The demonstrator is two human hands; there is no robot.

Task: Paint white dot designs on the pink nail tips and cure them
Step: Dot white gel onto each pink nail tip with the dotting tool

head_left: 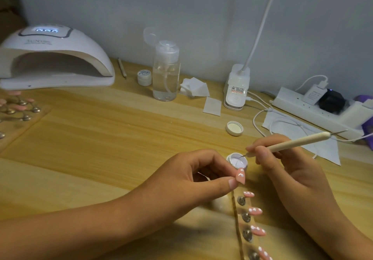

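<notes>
- My left hand [197, 171] pinches one pink nail tip [241, 176] with white dots on it.
- My right hand [282, 159] grips the dotting pen [292, 143] like a pencil.
- The pen's point dips into the little paint pot [237, 161], right between my fingertips.
- More dotted tips [255, 211] sit in a row just below my left thumb.

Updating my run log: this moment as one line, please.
phase: dipping | left hand: pinches pink nail tip | right hand: holds dotting tool, point in gel pot
</notes>
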